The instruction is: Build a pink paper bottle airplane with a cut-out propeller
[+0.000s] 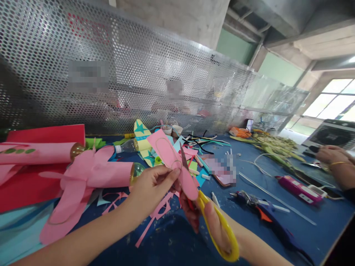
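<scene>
My left hand [151, 186] pinches a pink paper cut-out [173, 162] with a pencil outline drawn on it, holding it up over the blue table [318, 218]. My right hand [205, 218] grips yellow-handled scissors [219, 229]; their blades [184, 159] point up and lie against the pink paper. Just left of my left hand lies a pink paper plane built on a plastic bottle [91, 177].
Red and pink sheets [41, 162] lie at the left, paper scraps and a phone [222, 170] in the middle, a blue glue gun [266, 214] at the right. Another person's hands [332, 157] work at the far right. A perforated metal screen [138, 74] backs the table.
</scene>
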A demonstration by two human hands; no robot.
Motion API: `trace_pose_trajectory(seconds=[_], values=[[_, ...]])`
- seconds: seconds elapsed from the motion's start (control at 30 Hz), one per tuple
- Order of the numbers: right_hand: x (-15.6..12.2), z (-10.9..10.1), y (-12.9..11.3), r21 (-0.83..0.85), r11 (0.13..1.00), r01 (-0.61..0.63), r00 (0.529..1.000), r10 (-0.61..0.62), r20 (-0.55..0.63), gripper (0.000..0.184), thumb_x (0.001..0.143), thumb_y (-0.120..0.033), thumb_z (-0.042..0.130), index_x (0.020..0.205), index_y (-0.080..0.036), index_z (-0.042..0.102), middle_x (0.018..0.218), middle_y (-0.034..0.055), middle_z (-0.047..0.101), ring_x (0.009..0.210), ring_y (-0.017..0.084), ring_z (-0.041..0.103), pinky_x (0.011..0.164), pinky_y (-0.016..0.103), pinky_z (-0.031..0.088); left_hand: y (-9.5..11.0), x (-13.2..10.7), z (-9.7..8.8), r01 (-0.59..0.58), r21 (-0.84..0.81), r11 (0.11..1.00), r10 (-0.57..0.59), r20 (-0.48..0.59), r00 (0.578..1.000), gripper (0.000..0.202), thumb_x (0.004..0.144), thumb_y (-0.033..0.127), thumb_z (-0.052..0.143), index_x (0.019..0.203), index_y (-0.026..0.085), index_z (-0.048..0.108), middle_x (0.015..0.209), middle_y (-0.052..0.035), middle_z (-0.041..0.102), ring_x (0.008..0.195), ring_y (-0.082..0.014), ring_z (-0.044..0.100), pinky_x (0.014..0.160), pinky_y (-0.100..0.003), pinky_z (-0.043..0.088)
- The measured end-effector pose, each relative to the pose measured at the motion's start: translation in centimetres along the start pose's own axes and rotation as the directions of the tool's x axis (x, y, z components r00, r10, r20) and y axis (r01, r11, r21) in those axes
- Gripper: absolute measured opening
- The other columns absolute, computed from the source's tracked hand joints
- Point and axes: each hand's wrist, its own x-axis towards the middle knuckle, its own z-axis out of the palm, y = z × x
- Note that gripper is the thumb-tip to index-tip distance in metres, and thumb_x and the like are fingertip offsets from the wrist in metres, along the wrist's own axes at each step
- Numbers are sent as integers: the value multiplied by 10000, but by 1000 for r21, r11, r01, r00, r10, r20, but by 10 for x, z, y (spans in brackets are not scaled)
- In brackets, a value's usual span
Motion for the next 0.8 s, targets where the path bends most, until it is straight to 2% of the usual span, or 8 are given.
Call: trace_pose_trajectory(seconds=[0.1, 0.47, 0.67, 0.8], values=[[1, 2, 1, 108, 994, -23, 1000, 23, -7, 661, 845, -784, 129, 850, -214, 464, 710, -18, 375, 515, 121, 373, 435, 260, 387, -2, 0, 1, 11, -10, 1000, -11, -2, 1000, 324, 777, 418, 561, 573, 176, 627, 546, 8, 611, 552, -135, 579, 565, -225, 483], [5, 6, -8, 169, 982, -82, 996, 89, -32, 669, 784, -849, 185, 793, -218, 408, 617, -65, 286, 440, 79, 272, 361, 207, 317, -3, 1, 3, 51, -71, 996, -51, 3, 999, 325, 765, 447, 589, 592, 175, 631, 557, 8, 604, 567, -141, 573, 579, -240, 489], [3, 5, -5, 179, 980, -89, 995, 95, -25, 637, 815, -820, 186, 810, -223, 409, 642, -55, 310, 450, 85, 293, 371, 217, 313, -4, 0, 2, 47, -61, 997, -47, 9, 999, 340, 780, 452, 574, 596, 176, 643, 562, 0, 616, 566, -143, 572, 574, -245, 483], [5, 4, -9, 80, 997, -24, 999, 27, -32, 616, 830, -807, 186, 767, -228, 388, 588, -64, 288, 437, 88, 276, 345, 211, 249, -3, 0, 2, 37, -72, 997, -37, 7, 999, 333, 775, 442, 582, 582, 175, 629, 550, 8, 606, 557, -136, 566, 577, -238, 479]])
